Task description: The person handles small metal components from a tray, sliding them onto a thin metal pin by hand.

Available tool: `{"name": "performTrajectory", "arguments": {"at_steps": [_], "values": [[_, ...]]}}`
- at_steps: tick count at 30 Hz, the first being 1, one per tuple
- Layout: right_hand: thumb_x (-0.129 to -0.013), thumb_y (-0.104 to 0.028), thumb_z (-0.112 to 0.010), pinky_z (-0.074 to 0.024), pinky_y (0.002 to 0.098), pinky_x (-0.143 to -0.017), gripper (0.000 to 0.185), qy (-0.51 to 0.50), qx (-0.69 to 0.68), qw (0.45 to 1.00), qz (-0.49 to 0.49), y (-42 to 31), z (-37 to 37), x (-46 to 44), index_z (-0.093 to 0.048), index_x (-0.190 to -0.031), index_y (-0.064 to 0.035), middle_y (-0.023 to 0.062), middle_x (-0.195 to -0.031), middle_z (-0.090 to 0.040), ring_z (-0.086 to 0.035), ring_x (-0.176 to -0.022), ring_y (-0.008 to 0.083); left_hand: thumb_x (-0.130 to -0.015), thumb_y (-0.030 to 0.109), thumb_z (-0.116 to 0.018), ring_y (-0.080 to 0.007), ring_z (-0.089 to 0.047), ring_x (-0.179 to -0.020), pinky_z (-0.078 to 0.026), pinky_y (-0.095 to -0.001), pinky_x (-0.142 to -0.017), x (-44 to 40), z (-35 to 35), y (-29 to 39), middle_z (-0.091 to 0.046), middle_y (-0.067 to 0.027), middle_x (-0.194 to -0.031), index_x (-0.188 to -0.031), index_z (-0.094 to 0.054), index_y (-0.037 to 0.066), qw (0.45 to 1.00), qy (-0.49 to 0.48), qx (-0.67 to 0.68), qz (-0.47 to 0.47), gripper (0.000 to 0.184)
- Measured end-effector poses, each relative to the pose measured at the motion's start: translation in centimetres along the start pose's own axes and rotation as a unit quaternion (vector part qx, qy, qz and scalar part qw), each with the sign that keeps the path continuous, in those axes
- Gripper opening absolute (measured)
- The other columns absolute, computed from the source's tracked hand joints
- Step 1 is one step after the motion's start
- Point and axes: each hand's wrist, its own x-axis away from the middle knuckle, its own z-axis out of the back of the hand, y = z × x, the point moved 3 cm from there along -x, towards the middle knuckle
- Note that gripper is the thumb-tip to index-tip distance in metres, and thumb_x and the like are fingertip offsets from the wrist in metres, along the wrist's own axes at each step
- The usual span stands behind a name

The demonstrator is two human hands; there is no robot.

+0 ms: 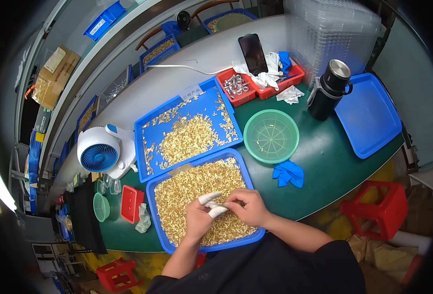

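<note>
My left hand (pixel 201 215) is over the lower blue tray (pixel 158 230), which is heaped with small gold-coloured metal parts (pixel 177 196). White finger cots (pixel 209 198) cover its thumb and the fingers that show, held apart and stretched to the right. My right hand (pixel 250 206), its fingers bare, meets them from the right. Thumb and forefinger are closed in a pinch at the tip of one white finger cot. Nothing else can be made out between the two hands.
Behind stands another blue tray (pixel 143 147) with similar parts. Right of the trays are a green basket (pixel 271 136), a blue glove (pixel 289 174), a black thermos (pixel 326 93) and a flat blue tray (pixel 371 117). A white fan (pixel 99 149) stands left; red bins (pixel 236 100) and a phone (pixel 253 54) are behind.
</note>
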Motion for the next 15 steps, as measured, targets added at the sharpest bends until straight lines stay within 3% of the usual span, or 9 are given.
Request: {"name": "performTrajectory", "arguments": {"at_steps": [7, 9, 15], "values": [[-0.092, -0.007, -0.073, -0.0484, 0.0259, -0.060, 0.010, 0.026, -0.041, 0.999, -0.024, 0.7, -0.1, 0.3, -0.069, -0.088, 0.0010, 0.0049, -0.079, -0.067, -0.061, -0.067, 0.0080, -0.090, 0.001, -0.076, -0.0151, -0.065, -0.068, -0.053, -0.0273, -0.061, -0.7, 4.4, -2.5, -0.070, -0.0082, -0.078, -0.099, -0.072, -0.004, 0.994, 0.064, 0.064, -0.062, 0.011], [-0.093, -0.006, -0.072, -0.0494, 0.0249, -0.064, 0.008, 0.008, -0.037, 0.999, -0.032, 0.9, 0.0, 0.3, -0.069, -0.090, 0.0010, 0.0051, -0.084, -0.068, -0.062, -0.072, 0.0081, -0.092, 0.002, -0.074, -0.0164, -0.068, -0.071, -0.055, -0.0284, -0.065, -0.8, 4.8, -2.5, -0.073, -0.0110, -0.083, -0.100, -0.072, -0.005, 0.996, 0.055, 0.050, -0.054, 0.010], [-0.091, -0.007, -0.073, -0.0484, 0.0262, -0.059, 0.010, 0.023, -0.032, 0.999, -0.022, 0.3, -0.1, 0.2, -0.069, -0.088, 0.0011, 0.0056, -0.078, -0.066, -0.062, -0.066, 0.0085, -0.092, -0.001, -0.072, -0.0174, -0.071, -0.078, -0.058, -0.0289, -0.072, -0.2, 3.2, -0.5, -0.076, -0.0142, -0.092, -0.101, -0.072, -0.005, 0.998, 0.038, 0.050, -0.028, 0.010]]}}
